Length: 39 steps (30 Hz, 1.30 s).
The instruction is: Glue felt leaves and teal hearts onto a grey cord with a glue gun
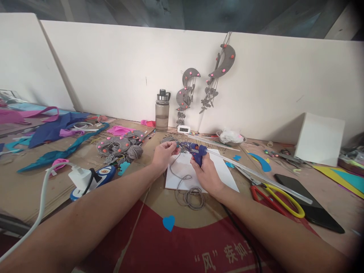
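Observation:
In my right hand (209,174) is a blue hot glue gun (196,152), its nozzle pointing left; the fingers wrap round its handle. A long clear glue stick (256,174) sticks out of its back. My left hand (165,154) is closed in a pinch just off the nozzle, on a thin grey cord (172,170). Something small at these fingertips is too unclear to make out. The cord trails down over a white sheet (224,176) to a loose coil (195,199) on the cardboard. Nearer to me lies a blue heart cutout (168,223).
Red-and-yellow-handled scissors (271,195) and a black phone (318,208) lie at right. At left are a power strip (106,173) with a white plug (81,178), and grey felt pieces (113,146). A water bottle (162,112) stands behind, beside hanging felt moons (227,62).

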Tool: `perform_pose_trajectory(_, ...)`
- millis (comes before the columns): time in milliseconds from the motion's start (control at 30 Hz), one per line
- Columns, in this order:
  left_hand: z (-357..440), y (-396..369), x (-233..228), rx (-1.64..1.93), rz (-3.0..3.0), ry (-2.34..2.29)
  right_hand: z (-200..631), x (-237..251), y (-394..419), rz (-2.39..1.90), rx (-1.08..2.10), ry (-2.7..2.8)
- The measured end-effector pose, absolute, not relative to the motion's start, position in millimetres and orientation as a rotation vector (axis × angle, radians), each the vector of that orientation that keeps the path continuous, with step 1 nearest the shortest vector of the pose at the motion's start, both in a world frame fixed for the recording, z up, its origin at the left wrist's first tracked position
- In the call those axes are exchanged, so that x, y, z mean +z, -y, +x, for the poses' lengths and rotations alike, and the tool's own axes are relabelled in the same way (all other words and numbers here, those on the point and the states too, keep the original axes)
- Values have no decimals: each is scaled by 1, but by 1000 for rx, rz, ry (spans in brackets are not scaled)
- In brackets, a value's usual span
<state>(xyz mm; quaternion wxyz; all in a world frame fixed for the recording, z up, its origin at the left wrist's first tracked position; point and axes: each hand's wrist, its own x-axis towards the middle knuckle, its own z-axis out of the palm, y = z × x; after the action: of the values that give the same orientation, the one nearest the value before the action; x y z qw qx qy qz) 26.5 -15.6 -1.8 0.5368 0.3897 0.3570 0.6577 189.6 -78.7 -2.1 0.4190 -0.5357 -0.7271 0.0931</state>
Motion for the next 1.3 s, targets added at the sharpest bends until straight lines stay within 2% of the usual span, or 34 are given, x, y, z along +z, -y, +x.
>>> perform_pose_trajectory(1300, 27, 15, -3, 1586, 947, -853, 189, -2, 80, -1353, 278, 1792)
